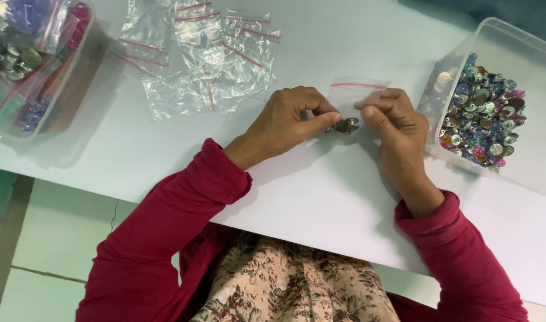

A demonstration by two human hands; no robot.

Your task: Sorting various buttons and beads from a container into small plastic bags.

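Head view, looking down on the white surface [320,197]. Your left hand [288,119] pinches a small cluster of metallic buttons [343,125] between thumb and forefinger; the cluster lies directly between your two hands, just above the surface. Your right hand [392,122] pinches the lower edge of a small clear zip bag [356,90] with a red seal strip, the bag standing up behind the cluster and close against it. The two hands sit near each other, fingertips almost meeting over the buttons, each closed on its own item.

To your right, a clear plastic tub [523,161] stands just beside the right hand; it holds a heap of loose buttons [481,116] in silver, blue, pink and green, piled toward its near-left corner. At the far left, a second clear tub [76,77] holds filled bags of buttons [22,53], some silver, some blue, some pink. Between the two tubs, beyond the left hand, a loose spread of empty zip bags [201,59] lies flat on the surface, overlapping one another
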